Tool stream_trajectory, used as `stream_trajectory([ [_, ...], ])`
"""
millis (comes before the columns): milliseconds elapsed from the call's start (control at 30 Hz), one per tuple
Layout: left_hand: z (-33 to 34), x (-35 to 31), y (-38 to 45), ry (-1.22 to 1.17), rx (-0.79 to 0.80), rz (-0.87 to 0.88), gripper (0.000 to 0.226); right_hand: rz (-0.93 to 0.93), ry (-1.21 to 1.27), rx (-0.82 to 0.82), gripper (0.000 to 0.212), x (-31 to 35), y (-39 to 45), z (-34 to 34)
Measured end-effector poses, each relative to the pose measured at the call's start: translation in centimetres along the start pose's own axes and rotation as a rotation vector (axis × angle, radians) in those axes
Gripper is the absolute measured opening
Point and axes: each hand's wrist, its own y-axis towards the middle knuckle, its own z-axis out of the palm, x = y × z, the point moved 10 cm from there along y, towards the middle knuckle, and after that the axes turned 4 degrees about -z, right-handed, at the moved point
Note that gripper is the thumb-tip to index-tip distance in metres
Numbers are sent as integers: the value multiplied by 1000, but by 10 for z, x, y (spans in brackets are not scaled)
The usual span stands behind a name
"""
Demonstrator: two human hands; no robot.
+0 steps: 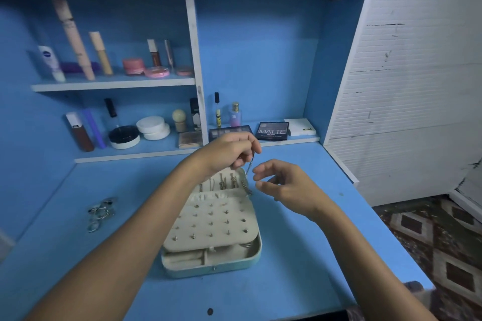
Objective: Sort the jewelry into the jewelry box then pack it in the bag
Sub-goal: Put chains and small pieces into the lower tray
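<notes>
- Hanging from the left hand (pixel 229 151), pinched at its top, a chain (pixel 249 177) runs vertically beside the jewelry box (pixel 214 232) lid's right edge.
- Right hand (pixel 284 185), loosely curled and holding nothing, sits just right of the chain, nearer its lower end.

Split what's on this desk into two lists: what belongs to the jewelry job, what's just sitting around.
Job:
- jewelry box, open
- chain, pinched by the left hand
- loose jewelry pile on the desk

Lying about:
- MATTE palette
- white jars
- pink compacts
</notes>
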Motion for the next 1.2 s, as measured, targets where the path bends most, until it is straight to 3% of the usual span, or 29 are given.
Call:
stream_trajectory([
  [267,-17,-3,-12,-65,5,-26,29,-43,-206,39,15,17,19,30],
  [367,-25,-6,-16,-67,3,-17,28,-55,-281,74,3,20,24,38],
  [467,-33,-9,-21,-80,-12,-14,25,-49,-298,95,8,20,27,45],
  [567,-38,-8,-26,-107,-14,-17,25,-61,-205,93,5,25,27,51],
  [667,-42,-6,-29,-133,-11,-18,26,-76,-86,117,15,29,27,59],
  [767,-45,-5,-31,-152,-9,-20,26,-84,-100,119,7,30,30,62],
  [1200,-67,22,-39,-151,-104,-29,22,-33,8,59,16,28,29,51],
])
